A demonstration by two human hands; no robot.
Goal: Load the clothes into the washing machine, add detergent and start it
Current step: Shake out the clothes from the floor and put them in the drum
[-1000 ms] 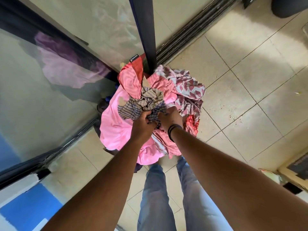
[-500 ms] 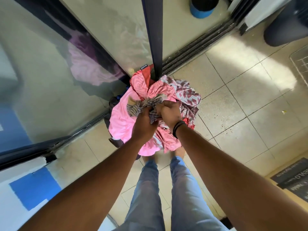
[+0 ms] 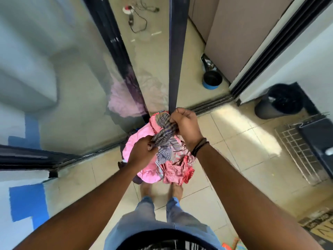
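Note:
A bundle of clothes (image 3: pixel 146 168), mostly pink with a red-patterned piece, hangs in front of me above my feet. A grey-and-purple striped cloth (image 3: pixel 164 139) runs across its top. My left hand (image 3: pixel 142 152) grips the lower end of that striped cloth. My right hand (image 3: pixel 185 127) is closed on its upper end, close to the dark door frame (image 3: pixel 175 60). No washing machine or detergent is in view.
Glass sliding doors (image 3: pixel 75 87) stand ahead and to the left, with a floor track (image 3: pixel 210 103) at the threshold. Beyond it sit a blue-rimmed bowl (image 3: pixel 212 81) and a cable. A black bin (image 3: pixel 279 101) and a wire rack (image 3: pixel 302 152) lie to the right.
The view has tilted up, showing the room beyond the doorway. The bundle has been lifted off the floor, and my right hand has moved up and away from my left along the striped cloth.

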